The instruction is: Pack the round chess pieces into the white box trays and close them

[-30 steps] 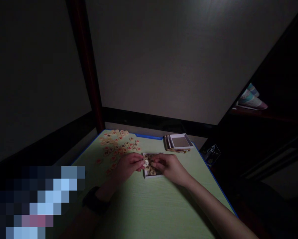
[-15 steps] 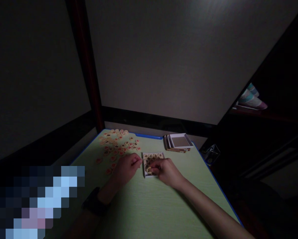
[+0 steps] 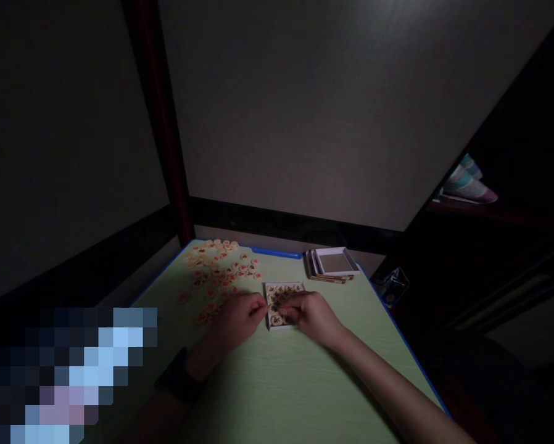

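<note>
A small white tray (image 3: 287,287) lies mid-table on the light green table (image 3: 277,382), filled with round pale game discs marked in dark ink. My right hand (image 3: 311,316) rests over the tray's near right part, fingers curled and pinching among the discs. My left hand (image 3: 237,317), a dark watch on its wrist, sits just left of the tray with fingers closed and fingertips touching its left edge. What either hand pinches is too small and dim to name.
Several loose discs (image 3: 216,268) with red and dark marks are scattered over the table's far left. A stack of white box parts (image 3: 332,264) stands at the far right corner. A small clear container (image 3: 394,285) sits off the right edge. The room is dark.
Both hands held one disc above the tray a second ago. The right hand then dropped into the tray; the left drew back and has now returned to the tray's left edge.
</note>
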The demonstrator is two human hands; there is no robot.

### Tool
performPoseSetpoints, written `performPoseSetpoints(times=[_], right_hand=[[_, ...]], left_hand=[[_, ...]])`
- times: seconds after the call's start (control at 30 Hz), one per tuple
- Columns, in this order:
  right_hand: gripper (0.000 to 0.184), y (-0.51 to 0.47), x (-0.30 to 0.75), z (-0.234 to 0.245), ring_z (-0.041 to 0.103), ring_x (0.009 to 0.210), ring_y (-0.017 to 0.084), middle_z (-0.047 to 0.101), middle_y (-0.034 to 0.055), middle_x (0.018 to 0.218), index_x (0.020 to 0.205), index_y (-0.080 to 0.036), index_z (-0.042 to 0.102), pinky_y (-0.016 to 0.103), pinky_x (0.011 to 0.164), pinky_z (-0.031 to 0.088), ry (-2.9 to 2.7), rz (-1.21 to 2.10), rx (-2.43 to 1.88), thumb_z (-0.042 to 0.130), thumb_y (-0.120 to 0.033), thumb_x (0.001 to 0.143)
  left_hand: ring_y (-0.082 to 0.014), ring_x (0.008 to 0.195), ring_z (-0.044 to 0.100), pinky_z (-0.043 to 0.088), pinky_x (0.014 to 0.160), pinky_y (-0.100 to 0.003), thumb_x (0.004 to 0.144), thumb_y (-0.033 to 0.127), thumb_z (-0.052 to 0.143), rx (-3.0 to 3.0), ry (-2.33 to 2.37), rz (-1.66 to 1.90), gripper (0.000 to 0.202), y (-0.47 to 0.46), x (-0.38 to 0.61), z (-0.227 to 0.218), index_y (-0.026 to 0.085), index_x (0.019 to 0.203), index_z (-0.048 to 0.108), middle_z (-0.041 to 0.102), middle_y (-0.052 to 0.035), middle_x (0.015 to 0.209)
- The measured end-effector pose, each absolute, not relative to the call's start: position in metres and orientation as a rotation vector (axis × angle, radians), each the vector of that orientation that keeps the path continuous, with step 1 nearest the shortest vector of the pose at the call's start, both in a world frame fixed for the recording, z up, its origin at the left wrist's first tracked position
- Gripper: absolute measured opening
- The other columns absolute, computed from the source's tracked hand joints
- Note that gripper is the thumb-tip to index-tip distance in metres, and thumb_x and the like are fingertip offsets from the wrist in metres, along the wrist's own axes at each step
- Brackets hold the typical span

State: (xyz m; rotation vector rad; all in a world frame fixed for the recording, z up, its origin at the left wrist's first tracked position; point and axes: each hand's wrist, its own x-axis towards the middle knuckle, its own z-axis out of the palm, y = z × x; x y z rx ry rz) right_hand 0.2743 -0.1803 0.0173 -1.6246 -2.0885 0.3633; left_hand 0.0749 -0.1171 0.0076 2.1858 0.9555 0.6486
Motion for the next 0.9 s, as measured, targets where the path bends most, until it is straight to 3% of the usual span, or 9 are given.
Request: performPoseSetpoints(times=[0.17, 0.37, 0.57, 0.63, 0.73, 0.83, 0.9], right_hand=[[0.025, -0.182, 0.282, 0.036, 0.065, 0.067, 0.016, 0.075, 0.0024, 0.074, 0.079, -0.021, 0.077, 0.023, 0.063, 0.039, -2.122, 0.357, -1.811, 0.057, -0.007, 0.08], [0.026, -0.184, 0.278, 0.036, 0.065, 0.071, 0.018, 0.075, 0.0037, 0.076, 0.079, -0.021, 0.076, 0.024, 0.062, 0.036, -2.187, 0.341, -1.871, 0.056, -0.006, 0.077], [0.026, -0.182, 0.286, 0.043, 0.064, 0.069, 0.016, 0.075, 0.0028, 0.075, 0.079, -0.02, 0.076, 0.023, 0.063, 0.036, -2.138, 0.359, -1.833, 0.056, -0.004, 0.076], [0.025, -0.18, 0.297, 0.051, 0.064, 0.069, 0.016, 0.075, 0.0033, 0.075, 0.079, -0.019, 0.076, 0.023, 0.062, 0.037, -2.083, 0.321, -1.826, 0.056, -0.004, 0.075], [0.025, -0.178, 0.316, 0.061, 0.065, 0.07, 0.017, 0.075, 0.0041, 0.077, 0.08, -0.018, 0.075, 0.024, 0.064, 0.039, -1.983, 0.272, -1.834, 0.054, -0.004, 0.077], [0.024, -0.177, 0.333, 0.068, 0.066, 0.069, 0.017, 0.076, 0.0042, 0.077, 0.082, -0.017, 0.074, 0.023, 0.064, 0.041, -1.919, 0.33, -1.915, 0.055, -0.006, 0.076], [0.02, -0.177, 0.34, 0.068, 0.065, 0.065, 0.016, 0.074, 0.0037, 0.072, 0.078, -0.016, 0.073, 0.023, 0.061, 0.041, -1.94, 0.487, -1.972, 0.056, -0.006, 0.073]], left_hand=[[-0.0174, 0.072, 0.059, 0.039, 0.066, -0.027, 0.085, 0.029, 0.055, 2.339, 0.856, 0.632, 0.027, -0.125, 0.077, 0.006, 0.022, 0.101, 0.076, 0.069, -0.0039, 0.079], [-0.019, 0.074, 0.06, 0.04, 0.066, -0.027, 0.079, 0.031, 0.064, 2.358, 0.966, 0.532, 0.03, -0.128, 0.079, 0.003, 0.02, 0.105, 0.072, 0.068, -0.0036, 0.08], [-0.0171, 0.069, 0.057, 0.039, 0.066, -0.027, 0.08, 0.03, 0.061, 2.348, 0.987, 0.557, 0.028, -0.126, 0.077, 0.003, 0.02, 0.105, 0.07, 0.067, -0.0027, 0.079], [-0.0164, 0.068, 0.057, 0.038, 0.066, -0.027, 0.079, 0.029, 0.06, 2.372, 0.997, 0.606, 0.024, -0.125, 0.076, 0.005, 0.02, 0.099, 0.07, 0.067, -0.0024, 0.079], [-0.0154, 0.063, 0.054, 0.033, 0.06, -0.027, 0.078, 0.027, 0.057, 2.439, 1.093, 0.613, 0.011, -0.122, 0.071, 0.009, 0.02, 0.077, 0.066, 0.063, -0.0013, 0.068], [-0.0127, 0.05, 0.043, 0.024, 0.055, -0.028, 0.077, 0.028, 0.056, 2.551, 1.148, 0.449, 0.026, -0.12, 0.066, 0.011, 0.019, 0.054, 0.055, 0.052, 0.0004, 0.05], [-0.0114, 0.047, 0.039, 0.022, 0.055, -0.028, 0.078, 0.033, 0.057, 2.609, 1.077, 0.332, 0.033, -0.121, 0.064, 0.012, 0.018, 0.049, 0.055, 0.051, 0.0006, 0.046]])
